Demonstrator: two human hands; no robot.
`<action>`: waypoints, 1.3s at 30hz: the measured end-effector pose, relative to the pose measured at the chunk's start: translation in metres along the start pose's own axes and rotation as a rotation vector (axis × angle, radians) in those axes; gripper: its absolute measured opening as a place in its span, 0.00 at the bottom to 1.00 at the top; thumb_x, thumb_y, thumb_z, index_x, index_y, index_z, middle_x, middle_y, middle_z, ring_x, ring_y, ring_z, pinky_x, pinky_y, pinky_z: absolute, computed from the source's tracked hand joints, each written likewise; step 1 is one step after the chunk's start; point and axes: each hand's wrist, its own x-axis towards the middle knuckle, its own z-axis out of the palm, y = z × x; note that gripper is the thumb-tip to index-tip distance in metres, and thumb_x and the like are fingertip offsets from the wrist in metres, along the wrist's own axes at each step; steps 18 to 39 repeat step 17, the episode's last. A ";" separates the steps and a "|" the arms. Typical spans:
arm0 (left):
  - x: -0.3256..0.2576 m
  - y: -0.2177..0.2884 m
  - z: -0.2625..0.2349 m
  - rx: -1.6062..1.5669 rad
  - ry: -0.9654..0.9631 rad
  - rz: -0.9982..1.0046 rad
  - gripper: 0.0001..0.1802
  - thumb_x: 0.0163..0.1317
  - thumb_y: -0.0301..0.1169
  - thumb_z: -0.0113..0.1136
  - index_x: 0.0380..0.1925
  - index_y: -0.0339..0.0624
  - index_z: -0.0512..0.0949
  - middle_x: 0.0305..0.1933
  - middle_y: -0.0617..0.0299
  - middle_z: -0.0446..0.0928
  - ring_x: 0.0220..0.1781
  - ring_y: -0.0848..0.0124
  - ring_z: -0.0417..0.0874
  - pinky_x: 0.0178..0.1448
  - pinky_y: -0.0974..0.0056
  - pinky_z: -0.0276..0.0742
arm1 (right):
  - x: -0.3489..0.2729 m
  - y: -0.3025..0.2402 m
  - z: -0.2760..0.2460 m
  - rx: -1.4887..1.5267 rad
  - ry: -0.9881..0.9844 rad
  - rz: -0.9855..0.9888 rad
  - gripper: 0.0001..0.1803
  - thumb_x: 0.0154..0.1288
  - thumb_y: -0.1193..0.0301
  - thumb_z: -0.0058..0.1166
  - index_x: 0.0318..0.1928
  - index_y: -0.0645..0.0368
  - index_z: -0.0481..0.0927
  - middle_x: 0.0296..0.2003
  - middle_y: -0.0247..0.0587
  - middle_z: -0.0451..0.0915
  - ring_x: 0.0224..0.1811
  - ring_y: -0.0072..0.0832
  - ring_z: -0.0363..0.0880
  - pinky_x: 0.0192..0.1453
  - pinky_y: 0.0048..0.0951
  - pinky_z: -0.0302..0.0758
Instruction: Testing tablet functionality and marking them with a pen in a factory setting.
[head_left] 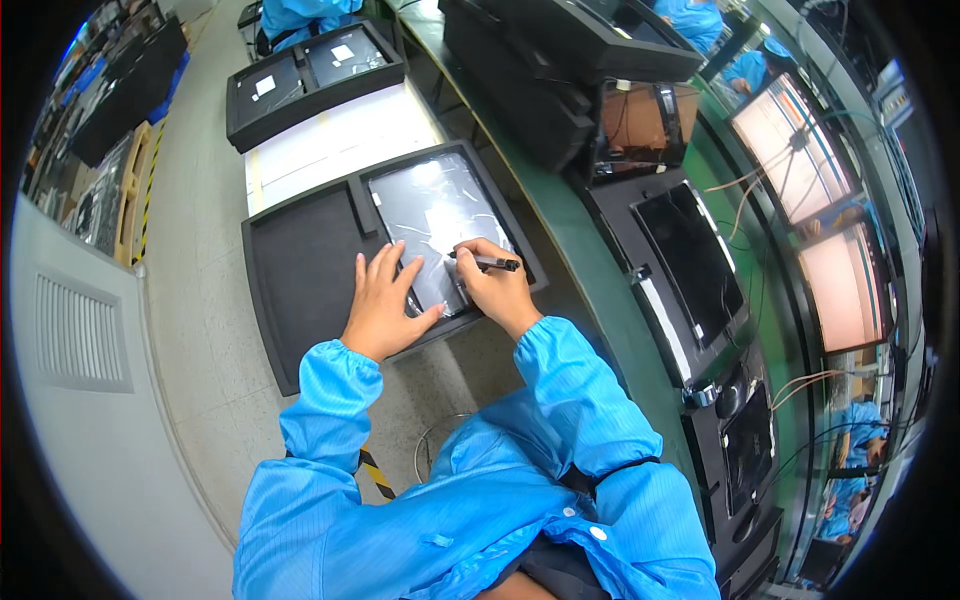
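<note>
In front of me lies a black foam tray point(300, 270) with two recesses. Its right recess holds a flat screen panel point(410, 190) under shiny clear film; the left recess holds nothing. My right hand point(495, 290) grips a black pen point(497, 263), its tip end over the panel near a small white label point(437, 217). My left hand point(388, 300) rests open, fingers spread, across the tray's middle divider and the panel's lower left corner.
Behind the tray are white boards point(330, 150) and another black foam tray point(310, 85) with two labelled panels. To the right, a green workbench point(560, 230) carries stacked black trays point(520, 90), a dark screen point(690, 265), cables and lit monitors point(800, 150). A grey louvred panel point(85, 330) stands left.
</note>
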 end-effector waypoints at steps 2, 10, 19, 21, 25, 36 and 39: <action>-0.001 -0.001 0.001 -0.011 -0.004 0.009 0.43 0.59 0.52 0.73 0.70 0.41 0.74 0.79 0.41 0.60 0.84 0.44 0.56 0.85 0.32 0.39 | 0.002 0.001 0.002 -0.034 -0.011 0.015 0.13 0.74 0.65 0.59 0.46 0.61 0.88 0.29 0.35 0.87 0.31 0.20 0.83 0.38 0.26 0.78; 0.000 -0.001 -0.005 -0.017 0.005 -0.006 0.42 0.59 0.50 0.74 0.70 0.41 0.74 0.80 0.42 0.60 0.84 0.45 0.55 0.86 0.33 0.38 | 0.007 0.004 0.007 -0.153 -0.009 -0.079 0.12 0.74 0.64 0.58 0.46 0.59 0.87 0.31 0.42 0.88 0.32 0.29 0.87 0.40 0.31 0.80; 0.014 -0.008 0.004 -0.031 -0.027 0.056 0.41 0.56 0.51 0.76 0.67 0.45 0.78 0.79 0.44 0.63 0.84 0.46 0.56 0.82 0.24 0.37 | -0.051 0.011 -0.045 -0.058 0.192 -0.607 0.20 0.76 0.54 0.60 0.57 0.52 0.88 0.52 0.49 0.88 0.67 0.43 0.81 0.77 0.38 0.68; 0.014 -0.008 0.004 -0.031 -0.027 0.056 0.41 0.56 0.51 0.76 0.67 0.45 0.78 0.79 0.44 0.63 0.84 0.46 0.56 0.82 0.24 0.37 | -0.051 0.011 -0.045 -0.058 0.192 -0.607 0.20 0.76 0.54 0.60 0.57 0.52 0.88 0.52 0.49 0.88 0.67 0.43 0.81 0.77 0.38 0.68; 0.014 -0.008 0.004 -0.031 -0.027 0.056 0.41 0.56 0.51 0.76 0.67 0.45 0.78 0.79 0.44 0.63 0.84 0.46 0.56 0.82 0.24 0.37 | -0.051 0.011 -0.045 -0.058 0.192 -0.607 0.20 0.76 0.54 0.60 0.57 0.52 0.88 0.52 0.49 0.88 0.67 0.43 0.81 0.77 0.38 0.68; 0.014 -0.008 0.004 -0.031 -0.027 0.056 0.41 0.56 0.51 0.76 0.67 0.45 0.78 0.79 0.44 0.63 0.84 0.46 0.56 0.82 0.24 0.37 | -0.051 0.011 -0.045 -0.058 0.192 -0.607 0.20 0.76 0.54 0.60 0.57 0.52 0.88 0.52 0.49 0.88 0.67 0.43 0.81 0.77 0.38 0.68; 0.014 -0.008 0.004 -0.031 -0.027 0.056 0.41 0.56 0.51 0.76 0.67 0.45 0.78 0.79 0.44 0.63 0.84 0.46 0.56 0.82 0.24 0.37 | -0.051 0.011 -0.045 -0.058 0.192 -0.607 0.20 0.76 0.54 0.60 0.57 0.52 0.88 0.52 0.49 0.88 0.67 0.43 0.81 0.77 0.38 0.68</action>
